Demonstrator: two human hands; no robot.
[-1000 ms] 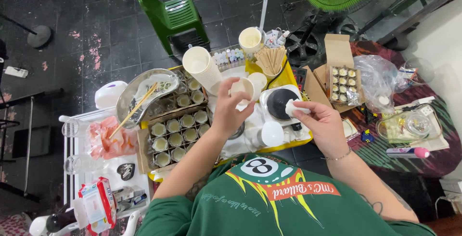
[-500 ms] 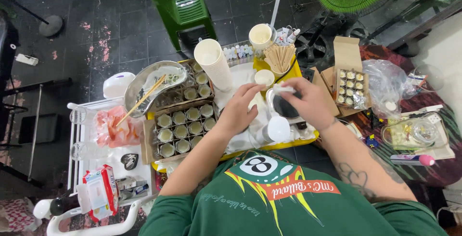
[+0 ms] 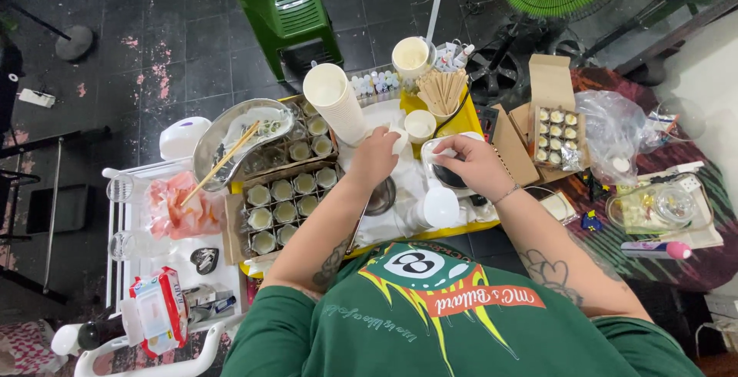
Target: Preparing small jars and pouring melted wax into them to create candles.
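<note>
Gripping a small white cup (image 3: 400, 140) in the left hand (image 3: 374, 159), right hand (image 3: 473, 163) closed on a white container (image 3: 435, 149) over the yellow worktop (image 3: 461, 231).

Green printed t-shirt, short sleeves; tattooed forearms; thin bracelet (image 3: 506, 193) on right wrist.

Just beyond the left hand (image 3: 374, 158) a white stack of cups (image 3: 337, 102) is standing; the hand is pinching something white. Under the right hand (image 3: 475, 163) a black-centred white dish (image 3: 446, 173) is showing. Both hands are resting over a yellow tray (image 3: 430, 232) lined with white cloth (image 3: 403, 185). Further out, a green chair (image 3: 288, 19) is sitting on dark grey tiles.
</note>
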